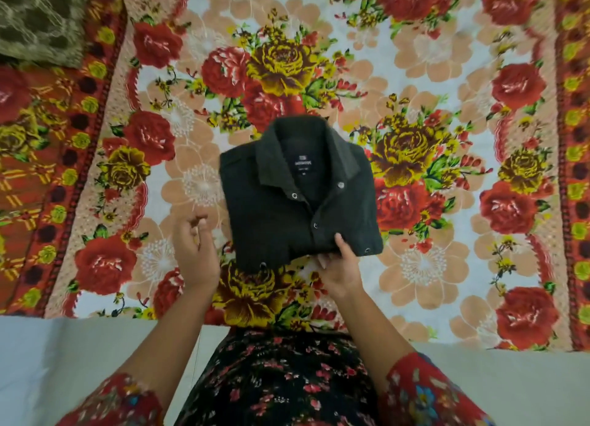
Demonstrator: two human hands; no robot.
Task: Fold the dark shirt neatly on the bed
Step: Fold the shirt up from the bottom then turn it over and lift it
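The dark shirt (pixel 287 208) lies on the bed as a compact folded rectangle, collar up and facing away from me, label and snap buttons showing. My right hand (pixel 340 267) grips its near edge, thumb on top and fingers tucked under the fabric. My left hand (pixel 194 250) hovers just left of the shirt, not touching it, fingers loosely curled and holding nothing.
A floral bedsheet (pixel 415 74) with red and yellow roses covers the bed. A green patterned cushion (pixel 38 17) sits at the far left corner. The bed's near edge (pixel 95 317) runs just in front of my body, with pale floor below.
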